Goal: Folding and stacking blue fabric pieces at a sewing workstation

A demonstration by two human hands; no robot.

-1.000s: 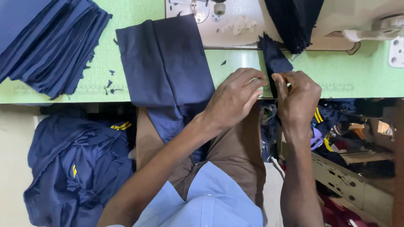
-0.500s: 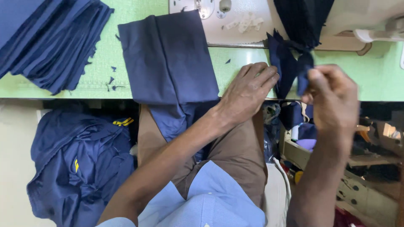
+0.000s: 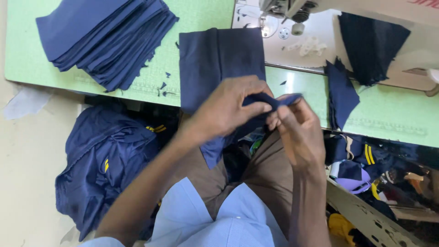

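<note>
Your left hand [image 3: 228, 110] and right hand [image 3: 297, 132] both pinch a small navy fabric piece [image 3: 274, 103], apparently folding it; the cut stack [image 3: 109, 39] on the table [image 3: 201, 13] remains unsewn.

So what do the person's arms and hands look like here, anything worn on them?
Both hands are bare: no gloves, rings, watch or bands show on the left hand or the right hand. The forearms are uncovered too. A short light blue shirt sleeve ends at the upper left arm. The right arm's sleeve is out of view. The fingers show no tape or thimble.
</note>
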